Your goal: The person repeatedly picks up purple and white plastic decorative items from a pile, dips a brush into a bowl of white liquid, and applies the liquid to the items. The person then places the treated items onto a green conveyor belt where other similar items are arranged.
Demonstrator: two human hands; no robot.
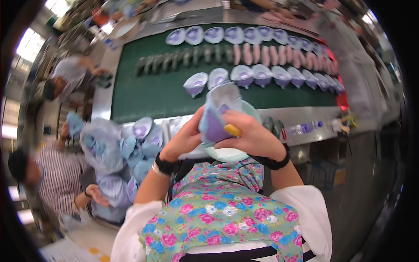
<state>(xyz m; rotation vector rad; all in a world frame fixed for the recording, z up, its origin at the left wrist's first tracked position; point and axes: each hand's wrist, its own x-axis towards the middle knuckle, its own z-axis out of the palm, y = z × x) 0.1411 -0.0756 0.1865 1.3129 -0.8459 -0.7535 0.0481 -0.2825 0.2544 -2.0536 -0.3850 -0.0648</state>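
Observation:
In front of my chest I hold up a light blue and purple cup-shaped piece (214, 124), which looks like a shoe upper. My left hand (187, 136) is closed round its left side. My right hand (253, 133) is closed at its right side, with a small yellow handle (232, 129) sticking out between thumb and fingers; the rest of that tool is hidden. Below and behind my hands is a pale green bowl (227, 154) with something whitish in it, partly covered by my wrists. Just beyond my hands stands a row of similar blue and purple uppers (242, 76).
On the green worktop (144, 94) lie rows of dark pieces (174, 61), pink pieces (262, 56) and more uppers (214, 35). To my right is a clear bottle (305, 127). At left, a co-worker (56, 174) reaches toward a heap of uppers (142, 148) and a plastic bag (102, 146).

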